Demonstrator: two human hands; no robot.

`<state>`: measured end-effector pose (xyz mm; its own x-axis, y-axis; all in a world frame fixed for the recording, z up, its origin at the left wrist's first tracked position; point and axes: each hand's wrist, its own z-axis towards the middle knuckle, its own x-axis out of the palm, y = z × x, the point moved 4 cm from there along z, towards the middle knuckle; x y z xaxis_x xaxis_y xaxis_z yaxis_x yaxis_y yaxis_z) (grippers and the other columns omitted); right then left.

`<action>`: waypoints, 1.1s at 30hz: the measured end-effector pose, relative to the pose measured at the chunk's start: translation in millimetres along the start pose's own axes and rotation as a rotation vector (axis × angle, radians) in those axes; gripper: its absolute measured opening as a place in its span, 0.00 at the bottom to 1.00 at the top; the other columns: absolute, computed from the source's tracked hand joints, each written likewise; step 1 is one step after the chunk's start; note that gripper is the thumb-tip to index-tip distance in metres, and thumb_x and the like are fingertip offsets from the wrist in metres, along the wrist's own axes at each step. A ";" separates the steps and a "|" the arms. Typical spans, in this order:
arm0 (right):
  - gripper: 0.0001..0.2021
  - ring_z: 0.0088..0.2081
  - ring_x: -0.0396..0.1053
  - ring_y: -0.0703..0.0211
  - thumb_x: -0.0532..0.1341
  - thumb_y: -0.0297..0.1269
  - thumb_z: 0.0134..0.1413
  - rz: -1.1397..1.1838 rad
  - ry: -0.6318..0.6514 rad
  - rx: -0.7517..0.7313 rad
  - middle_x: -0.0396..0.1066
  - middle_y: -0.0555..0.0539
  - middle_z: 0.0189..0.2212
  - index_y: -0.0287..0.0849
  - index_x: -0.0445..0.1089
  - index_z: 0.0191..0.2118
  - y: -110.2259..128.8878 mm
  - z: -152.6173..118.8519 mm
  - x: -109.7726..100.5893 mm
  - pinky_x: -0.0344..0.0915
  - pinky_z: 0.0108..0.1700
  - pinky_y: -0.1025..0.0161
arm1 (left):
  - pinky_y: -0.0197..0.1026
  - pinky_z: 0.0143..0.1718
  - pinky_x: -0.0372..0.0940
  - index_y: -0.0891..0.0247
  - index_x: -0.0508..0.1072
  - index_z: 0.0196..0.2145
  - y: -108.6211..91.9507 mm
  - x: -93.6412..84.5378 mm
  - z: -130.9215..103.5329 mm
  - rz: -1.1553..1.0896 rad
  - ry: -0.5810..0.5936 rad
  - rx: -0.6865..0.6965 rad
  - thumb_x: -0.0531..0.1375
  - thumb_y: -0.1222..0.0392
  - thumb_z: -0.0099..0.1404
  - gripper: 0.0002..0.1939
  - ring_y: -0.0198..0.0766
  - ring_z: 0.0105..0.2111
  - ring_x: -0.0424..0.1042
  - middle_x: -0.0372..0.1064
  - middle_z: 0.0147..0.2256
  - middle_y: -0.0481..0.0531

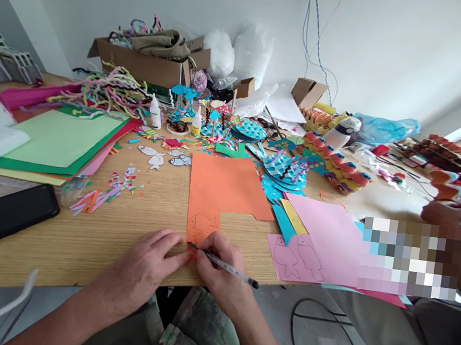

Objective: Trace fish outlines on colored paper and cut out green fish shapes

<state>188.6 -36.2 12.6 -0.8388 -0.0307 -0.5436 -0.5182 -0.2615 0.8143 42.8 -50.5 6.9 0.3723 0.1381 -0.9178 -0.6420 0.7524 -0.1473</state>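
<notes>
My right hand (224,270) grips a pen (229,268), clear-barrelled with a dark cap end, its tip low on the orange paper (227,183). That sheet has a notch cut from its lower right, leaving a strip toward me. An outlined fish (202,222) is drawn on the strip; lines below it are partly covered by my right hand. My left hand (152,258) rests open on the table, fingertips against the strip's left lower edge. To the right, pink paper (322,228) carries two drawn fish (298,256).
Left are stacked coloured sheets (62,140), a black phone (6,218) and paper scraps (117,186). Fish cutouts (152,156), glue bottles (155,112) and blue patterned paper crafts (283,168) lie beyond. A co-worker's hand (449,219) holds an orange craft piece at right.
</notes>
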 end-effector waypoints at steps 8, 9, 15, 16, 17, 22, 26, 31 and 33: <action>0.06 0.20 0.54 0.67 0.53 0.27 0.44 -0.017 -0.004 0.014 0.55 0.56 0.15 0.43 0.57 0.21 0.9 0.0 0.0 0.49 0.23 0.70 | 0.47 0.47 0.63 0.59 0.68 0.46 2.1 3.8 -2.4 -0.007 0.031 -0.011 0.47 0.75 0.61 0.21 0.42 0.46 0.60 0.61 0.45 0.54; 0.06 0.20 0.54 0.67 0.53 0.27 0.44 -0.019 -0.004 0.012 0.55 0.57 0.15 0.43 0.57 0.22 0.9 0.0 0.0 0.49 0.23 0.70 | 0.47 0.47 0.63 0.59 0.68 0.46 2.1 3.9 -2.4 -0.009 0.031 -0.010 0.47 0.75 0.61 0.21 0.42 0.46 0.60 0.61 0.45 0.54; 0.06 0.20 0.55 0.68 0.53 0.26 0.43 -0.008 -0.015 0.011 0.56 0.56 0.16 0.42 0.57 0.22 -0.7 -0.1 0.0 0.49 0.22 0.70 | 0.47 0.47 0.63 0.59 0.68 0.46 1.2 1.4 -1.3 0.007 0.029 -0.011 0.45 0.75 0.61 0.21 0.41 0.46 0.61 0.62 0.45 0.54; 0.06 0.20 0.55 0.68 0.53 0.26 0.44 -0.012 -0.009 0.010 0.56 0.56 0.16 0.42 0.58 0.22 -0.6 0.0 0.3 0.49 0.22 0.70 | 0.47 0.47 0.63 0.60 0.68 0.46 1.0 1.3 -1.1 0.009 0.032 -0.010 0.46 0.75 0.61 0.21 0.42 0.46 0.61 0.62 0.45 0.54; 0.06 0.20 0.54 0.68 0.53 0.26 0.44 -0.015 -0.003 0.007 0.55 0.56 0.16 0.42 0.58 0.22 -0.3 0.1 0.8 0.49 0.22 0.70 | 0.47 0.47 0.63 0.60 0.68 0.46 0.9 1.3 -1.1 0.010 0.034 -0.008 0.46 0.75 0.61 0.21 0.42 0.46 0.61 0.62 0.45 0.55; 0.06 0.20 0.53 0.68 0.53 0.26 0.43 0.036 -0.022 0.026 0.55 0.56 0.16 0.42 0.58 0.21 0.0 0.2 -0.8 0.49 0.22 0.70 | 0.48 0.46 0.63 0.60 0.68 0.46 0.8 1.7 -1.3 0.013 0.033 -0.004 0.46 0.76 0.60 0.22 0.43 0.46 0.61 0.62 0.44 0.56; 0.04 0.20 0.56 0.67 0.54 0.30 0.46 0.293 -0.058 0.124 0.58 0.55 0.16 0.42 0.59 0.23 -8.7 -3.2 -6.3 0.52 0.22 0.69 | 0.47 0.46 0.64 0.60 0.68 0.46 1.0 2.3 -2.0 0.020 0.026 0.007 0.46 0.77 0.60 0.22 0.43 0.46 0.61 0.62 0.44 0.56; 0.04 0.22 0.60 0.65 0.56 0.34 0.49 0.584 -0.224 0.080 0.62 0.54 0.18 0.42 0.60 0.27 -19.8 -13.7 -17.8 0.57 0.25 0.68 | 0.47 0.43 0.65 0.59 0.69 0.44 0.5 -1.0 0.6 0.037 -0.005 0.012 0.46 0.78 0.59 0.22 0.42 0.44 0.63 0.64 0.42 0.55; 0.05 0.22 0.60 0.65 0.56 0.34 0.50 0.579 -0.298 0.064 0.62 0.54 0.18 0.42 0.60 0.26 -21.9 -20.1 -23.5 0.57 0.25 0.67 | 0.46 0.42 0.66 0.59 0.70 0.43 -0.5 -3.0 2.3 0.038 -0.016 0.021 0.46 0.77 0.59 0.22 0.42 0.43 0.64 0.64 0.41 0.54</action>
<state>223.0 -49.1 3.4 -0.9908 0.1218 0.0588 0.0301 -0.2248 0.9739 43.5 -49.8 10.6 0.3590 0.1766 -0.9165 -0.6416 0.7598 -0.1049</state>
